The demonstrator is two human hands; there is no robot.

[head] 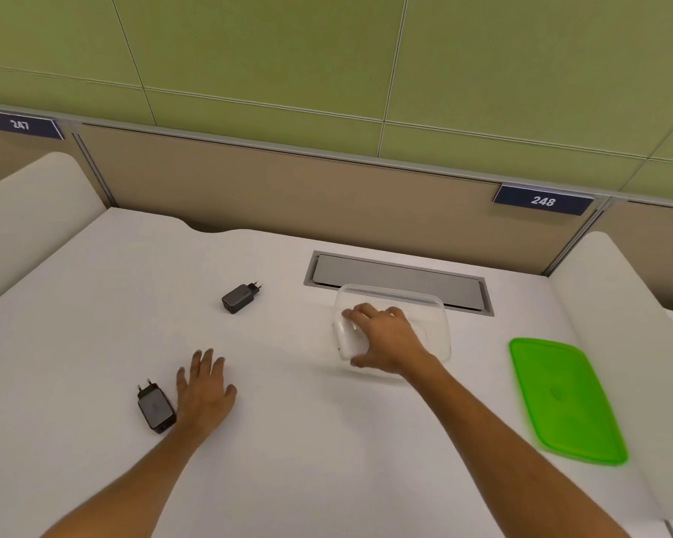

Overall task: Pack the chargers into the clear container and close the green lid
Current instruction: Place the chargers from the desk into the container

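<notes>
- The right hand [381, 335] reaches into the clear container [436, 324], fingers curled around a white charger [346, 337].
- The left hand [205, 386] lies flat and spread on the table [327, 460], just right of a black charger [155, 409].
- Another black charger [238, 298] lies farther back.
- The green lid [564, 401] rests to the container's right.

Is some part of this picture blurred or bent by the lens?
Head view: the green lid has smeared edges, motion blur; the right hand and the clear container look soft; the wide lens bends the partition's top rail; lighting is even, shadows faint.
</notes>
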